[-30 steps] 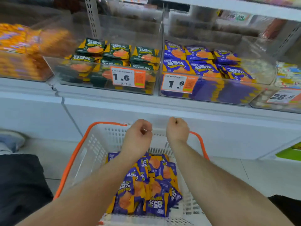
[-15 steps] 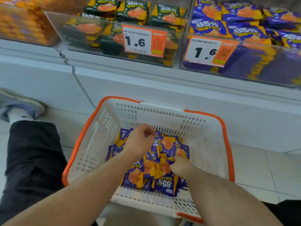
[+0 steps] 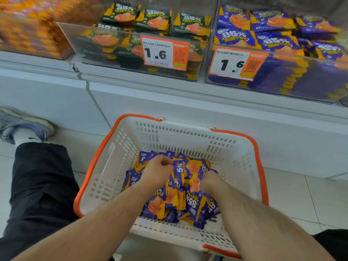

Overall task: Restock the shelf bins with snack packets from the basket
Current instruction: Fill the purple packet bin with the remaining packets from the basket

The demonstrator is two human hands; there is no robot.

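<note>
Two price tags (image 3: 164,52), shoe (image 3: 24,125) beside basket (image 3: 188,136)

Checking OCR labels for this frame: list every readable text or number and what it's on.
"1.6": orange price tag on the clear bin of green packets.
"1.6": orange price tag on the bin of purple packets.
"85%": shelved green and purple packets.
"85%", upside down: purple packet in the basket.
Small print, barcode and QR codes on both tags: too small to read.
Orange packets, far left: blurred.
</note>
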